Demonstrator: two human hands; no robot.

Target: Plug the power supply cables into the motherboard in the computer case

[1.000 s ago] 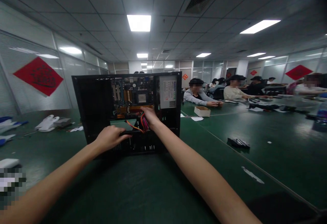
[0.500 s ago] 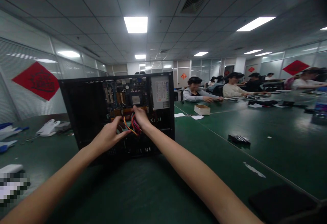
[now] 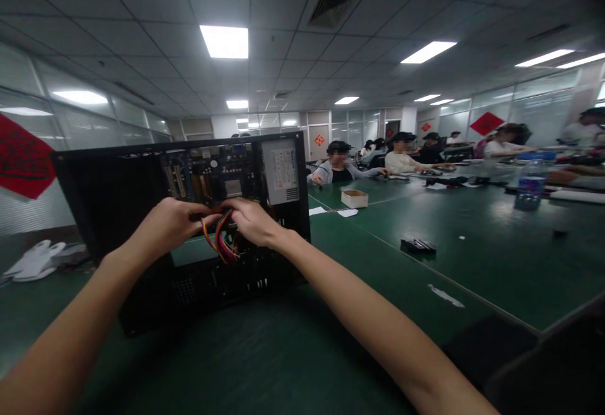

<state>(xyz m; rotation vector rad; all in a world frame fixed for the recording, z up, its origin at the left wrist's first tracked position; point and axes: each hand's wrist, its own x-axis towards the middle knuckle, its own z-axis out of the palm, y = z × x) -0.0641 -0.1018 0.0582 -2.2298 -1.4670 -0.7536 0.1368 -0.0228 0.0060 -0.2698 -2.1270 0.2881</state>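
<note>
In front of me a black computer case point(image 3: 97, 213) stands on edge with its side open. Inside are a motherboard point(image 3: 222, 169) and a silver power supply point(image 3: 282, 172) at the upper right. A bundle of coloured power cables point(image 3: 224, 245) loops down below my fingertips. My left hand point(image 3: 167, 226) is closed at the board's lower edge, its thumb against the yellow wires. My right hand point(image 3: 253, 221) pinches the upper part of the bundle just beside it. The cable ends are hidden behind my fingers.
Around the green table point(image 3: 331, 339) lie a white box point(image 3: 354, 198), a small black part point(image 3: 418, 246), a torn white strip point(image 3: 445, 296) and a plastic bottle point(image 3: 532, 178). A white bag point(image 3: 35, 260) is at left. Several people sit across the table.
My left hand has risen and its fingers have closed near the cables. My right hand stays at the bundle, which now hangs in a wider loop. The view has turned right; the case appears further left.
</note>
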